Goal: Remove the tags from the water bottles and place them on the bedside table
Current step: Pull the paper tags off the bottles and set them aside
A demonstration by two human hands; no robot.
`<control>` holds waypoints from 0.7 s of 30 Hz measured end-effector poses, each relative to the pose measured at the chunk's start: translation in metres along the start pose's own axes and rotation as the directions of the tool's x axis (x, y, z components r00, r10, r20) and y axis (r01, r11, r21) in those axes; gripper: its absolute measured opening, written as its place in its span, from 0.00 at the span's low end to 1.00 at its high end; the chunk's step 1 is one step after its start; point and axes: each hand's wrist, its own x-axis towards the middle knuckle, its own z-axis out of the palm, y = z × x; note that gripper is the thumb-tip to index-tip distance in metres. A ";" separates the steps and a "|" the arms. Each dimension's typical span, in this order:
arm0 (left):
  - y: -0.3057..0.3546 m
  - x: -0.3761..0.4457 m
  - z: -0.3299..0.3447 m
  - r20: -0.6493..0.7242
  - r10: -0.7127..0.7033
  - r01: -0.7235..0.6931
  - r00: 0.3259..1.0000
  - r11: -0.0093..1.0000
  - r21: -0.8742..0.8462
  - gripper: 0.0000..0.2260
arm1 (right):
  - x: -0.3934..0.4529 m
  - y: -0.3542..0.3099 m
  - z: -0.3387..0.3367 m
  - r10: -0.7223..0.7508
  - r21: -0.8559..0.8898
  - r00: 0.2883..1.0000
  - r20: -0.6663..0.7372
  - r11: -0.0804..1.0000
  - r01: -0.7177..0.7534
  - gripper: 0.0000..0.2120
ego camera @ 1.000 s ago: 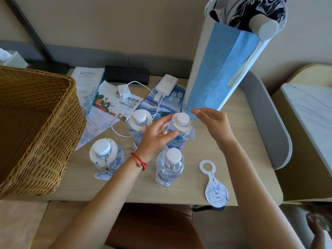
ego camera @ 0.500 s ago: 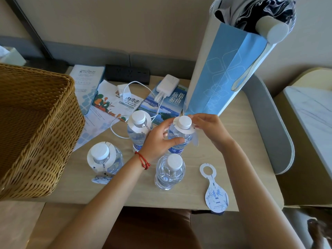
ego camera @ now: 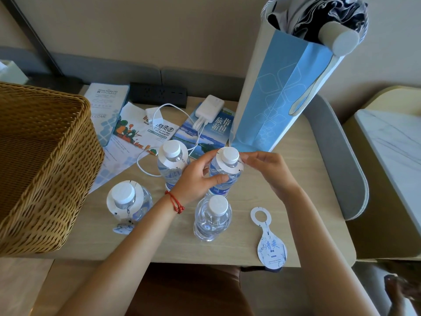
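The pale wood-grain worktop (ego camera: 284, 201) carries, at its left end, a large woven wicker basket (ego camera: 41, 169) and, at the back right, a tall blue and white paper bag (ego camera: 280, 94) holding a folded dark umbrella (ego camera: 319, 17). Printed leaflets (ego camera: 136, 131) and a white power bank (ego camera: 208, 110) with white cable lie toward the back. Four clear plastic water bottles with white caps stand in a cluster. The rear right bottle (ego camera: 222, 179) is gripped round its body by the left hand (ego camera: 196, 176), fingers and thumb curled about it. The right hand (ego camera: 266, 167) pinches the edge of that bottle's white paper neck tag (ego camera: 229, 167), which sits round the neck. The front left bottle (ego camera: 128, 204) and rear left bottle (ego camera: 172, 165) also wear tags. The front centre bottle (ego camera: 213, 217) is bare; a detached white and blue tag (ego camera: 270, 242) lies flat just to its right.
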 end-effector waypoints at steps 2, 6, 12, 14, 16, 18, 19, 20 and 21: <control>0.000 0.000 0.000 0.001 -0.001 0.001 1.000 1.000 -0.003 0.27 | -0.002 0.003 -0.002 0.015 0.003 1.000 -0.010 1.000 -0.014 0.08; -0.001 -0.001 0.000 -0.001 -0.006 0.006 1.000 1.000 -0.010 0.27 | -0.007 0.008 -0.004 0.048 -0.003 0.999 0.021 0.999 -0.048 0.08; -0.001 -0.001 0.000 -0.008 -0.008 0.008 1.000 1.000 0.004 0.27 | -0.014 0.013 -0.009 0.075 0.011 0.990 0.121 0.997 -0.077 0.11; -0.001 -0.001 0.000 -0.006 -0.014 0.014 1.000 1.000 0.003 0.27 | -0.017 0.016 -0.009 0.078 0.006 0.986 0.149 0.997 -0.080 0.11; -0.001 0.000 0.000 -0.005 -0.024 0.024 1.000 1.000 -0.004 0.28 | -0.019 0.019 -0.009 0.070 0.010 0.982 0.175 0.997 -0.073 0.09; -0.001 0.000 0.000 -0.004 -0.027 0.027 1.000 1.000 -0.007 0.27 | -0.020 0.023 -0.007 0.055 0.025 0.980 0.193 0.998 -0.061 0.05; -0.001 -0.001 0.001 -0.004 -0.027 0.027 1.000 1.000 -0.008 0.27 | -0.021 0.025 -0.007 0.050 0.037 0.979 0.198 0.998 -0.058 0.03; -0.001 -0.001 0.001 -0.002 -0.026 0.026 1.000 1.000 -0.011 0.27 | -0.022 0.026 -0.006 0.045 0.046 0.978 0.203 0.997 -0.056 0.03; -0.001 -0.001 0.001 0.000 -0.027 0.027 1.000 1.000 -0.015 0.27 | -0.022 0.028 -0.006 0.044 0.054 0.978 0.205 0.997 -0.056 0.03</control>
